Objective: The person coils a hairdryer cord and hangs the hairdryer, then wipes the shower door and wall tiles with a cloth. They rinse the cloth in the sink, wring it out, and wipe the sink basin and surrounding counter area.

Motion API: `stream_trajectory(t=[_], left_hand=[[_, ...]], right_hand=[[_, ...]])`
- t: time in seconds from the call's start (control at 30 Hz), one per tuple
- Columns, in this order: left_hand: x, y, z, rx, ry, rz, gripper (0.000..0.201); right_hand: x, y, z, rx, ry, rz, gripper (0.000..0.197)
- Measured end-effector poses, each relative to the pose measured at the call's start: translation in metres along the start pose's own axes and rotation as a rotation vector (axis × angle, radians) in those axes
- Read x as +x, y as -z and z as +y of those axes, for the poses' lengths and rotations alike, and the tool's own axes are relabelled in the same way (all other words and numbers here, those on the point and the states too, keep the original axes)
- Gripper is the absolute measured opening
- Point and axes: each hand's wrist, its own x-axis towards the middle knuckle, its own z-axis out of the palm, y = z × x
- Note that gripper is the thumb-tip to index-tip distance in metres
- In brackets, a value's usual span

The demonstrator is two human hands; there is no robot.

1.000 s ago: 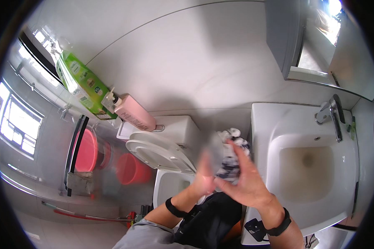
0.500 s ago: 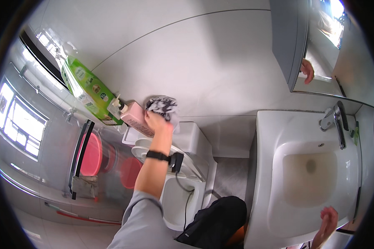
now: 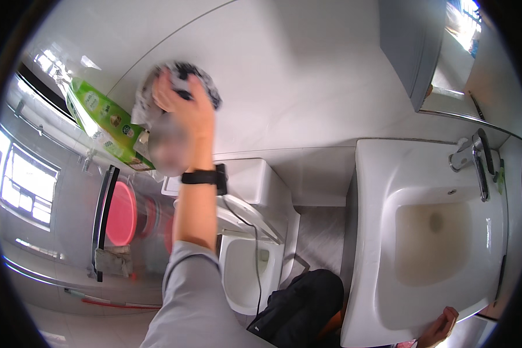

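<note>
My left hand (image 3: 185, 104) presses a black-and-white patterned cloth (image 3: 200, 81) to the pale wall, its fingers spread over the fabric. A dark wristband with a small box and a cable sits on that wrist. Just left of the hand stands a tall green package (image 3: 101, 119) in clear plastic. Below the hand, a blurred patch covers the spot above the toilet tank, so what stands there cannot be made out. At the basin's near right edge, my right hand (image 3: 439, 329) is loosely open and holds nothing visible.
A white toilet (image 3: 243, 249) with its lid raised stands below my left arm. The white washbasin (image 3: 368, 174) with a chrome tap (image 3: 475, 165) fills the right side. A grey mirror cabinet (image 3: 409, 52) juts out above it. Pink tubs (image 3: 122, 214) lie behind glass at left.
My left hand and the cloth have moved up and left along the wall, from beside the pink pump bottle. My right hand has dropped toward the basin's near edge.
</note>
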Motion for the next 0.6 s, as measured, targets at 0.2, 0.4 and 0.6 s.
stream_trajectory(t=[0.2,0.4,0.6], left_hand=[[-0.229,-0.004,0.064,-0.090,0.773,-0.169,0.048],[-0.110,-0.002,0.027,-0.115,0.538,-0.119,0.052],[0.128,-0.014,0.023,-0.146,0.073,0.164,0.036]], right_hand=[[-0.003,-0.005,0.002,0.082,-0.030,-0.028,0.013],[0.001,-0.001,-0.008,0.025,-0.014,-0.039,0.012],[0.001,0.002,-0.004,0.059,-0.001,-0.005,0.013]])
